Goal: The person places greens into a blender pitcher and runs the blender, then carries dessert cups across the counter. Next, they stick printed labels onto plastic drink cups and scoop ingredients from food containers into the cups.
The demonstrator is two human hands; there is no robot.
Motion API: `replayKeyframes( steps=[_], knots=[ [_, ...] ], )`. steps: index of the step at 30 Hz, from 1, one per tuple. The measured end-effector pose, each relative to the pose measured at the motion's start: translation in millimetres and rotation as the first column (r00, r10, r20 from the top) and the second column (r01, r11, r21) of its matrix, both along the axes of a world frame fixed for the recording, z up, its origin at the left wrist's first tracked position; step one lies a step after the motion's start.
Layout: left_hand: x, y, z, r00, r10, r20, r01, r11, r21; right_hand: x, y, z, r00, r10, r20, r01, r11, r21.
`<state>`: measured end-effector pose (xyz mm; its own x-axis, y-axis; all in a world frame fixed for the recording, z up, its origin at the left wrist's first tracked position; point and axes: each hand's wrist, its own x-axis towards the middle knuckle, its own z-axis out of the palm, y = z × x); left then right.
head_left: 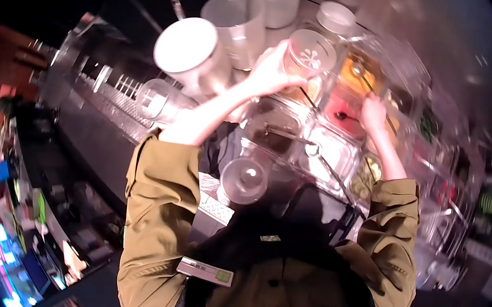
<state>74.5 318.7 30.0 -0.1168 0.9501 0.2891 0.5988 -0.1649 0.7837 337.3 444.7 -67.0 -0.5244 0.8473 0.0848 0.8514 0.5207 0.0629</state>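
My left hand (273,72) is closed round a clear round cup (311,52) with a white pattern on it, held above the clear food containers. Over the container of red food (343,113), my right hand (374,112) is closed on a thin dark utensil handle. The orange food container (361,72), with a round metal spoon head in it, lies just beyond that hand. Nearer to me are a dark-filled container (273,125) and a pale one (328,154), each with a utensil.
Large pitchers (233,22) and a white round tub (186,47) stand beyond my left forearm. An empty clear cup (244,180) is near my body. More containers (428,126) fill the right side. A white round tub (336,17) sits at the back.
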Motion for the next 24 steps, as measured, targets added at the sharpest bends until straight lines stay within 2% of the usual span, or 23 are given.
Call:
replayKeyframes(
  steps=[1, 2, 4, 6, 8, 10, 12, 13, 16, 17, 20, 24],
  knots=[
    [-5.3, -13.3, 6.2, 0.996, 0.081, -0.022, -0.081, 0.996, -0.019, -26.7, 11.0, 21.4, 0.956, 0.195, -0.219, -0.17, 0.977, 0.13],
    [-7.1, -22.7, 10.8, 0.988, 0.147, -0.05, -0.149, 0.988, -0.033, -51.8, 25.6, 42.5, 0.83, 0.386, -0.403, -0.284, 0.914, 0.29],
    [-16.6, -40.1, 5.8, 0.973, 0.215, -0.078, -0.219, 0.975, -0.048, -121.8, 23.0, 114.2, 0.645, 0.53, -0.55, -0.466, 0.844, 0.266],
    [-19.7, -55.8, 9.4, 0.967, 0.248, -0.057, -0.252, 0.965, -0.079, -195.2, 36.2, 139.8, 0.446, 0.771, -0.454, -0.707, 0.615, 0.349],
    [-29.2, -54.9, 3.6, 0.96, 0.21, -0.187, -0.232, 0.967, -0.102, -261.0, 37.4, 146.3, 0.362, 0.897, -0.255, -0.878, 0.42, 0.231],
    [-40.2, -48.7, -6.6, 0.972, 0.185, -0.148, -0.196, 0.979, -0.063, -322.5, 46.5, 127.0, 0.421, 0.883, 0.209, -0.906, 0.402, 0.128],
    [-37.5, -49.7, 0.6, 0.98, 0.19, -0.059, -0.194, 0.978, -0.072, -338.7, 44.8, 115.9, 0.371, 0.718, 0.589, -0.929, 0.281, 0.243],
    [-37.0, -48.3, -3.4, 0.976, 0.216, -0.025, -0.217, 0.974, -0.058, -345.2, 35.0, 118.5, 0.374, 0.667, 0.644, -0.91, 0.398, 0.117],
    [-38.4, -46.9, -6.6, 0.96, 0.264, 0.089, -0.263, 0.965, -0.025, -345.2, 25.2, 144.9, 0.396, 0.717, 0.573, -0.783, 0.59, -0.197],
    [-41.0, -45.1, -6.5, 0.953, 0.273, 0.131, -0.271, 0.962, -0.036, -339.6, 21.8, 159.0, 0.519, 0.76, 0.393, -0.712, 0.638, -0.294],
    [-40.0, -43.6, -1.5, 0.938, 0.281, 0.201, -0.275, 0.96, -0.055, -341.7, 30.0, 164.7, 0.651, 0.738, 0.178, -0.567, 0.628, -0.532],
    [-35.7, -39.3, -0.8, 0.93, 0.314, 0.191, -0.303, 0.949, -0.087, -336.8, 53.0, 189.3, 0.762, 0.647, -0.024, -0.573, 0.657, -0.49]
  ],
)
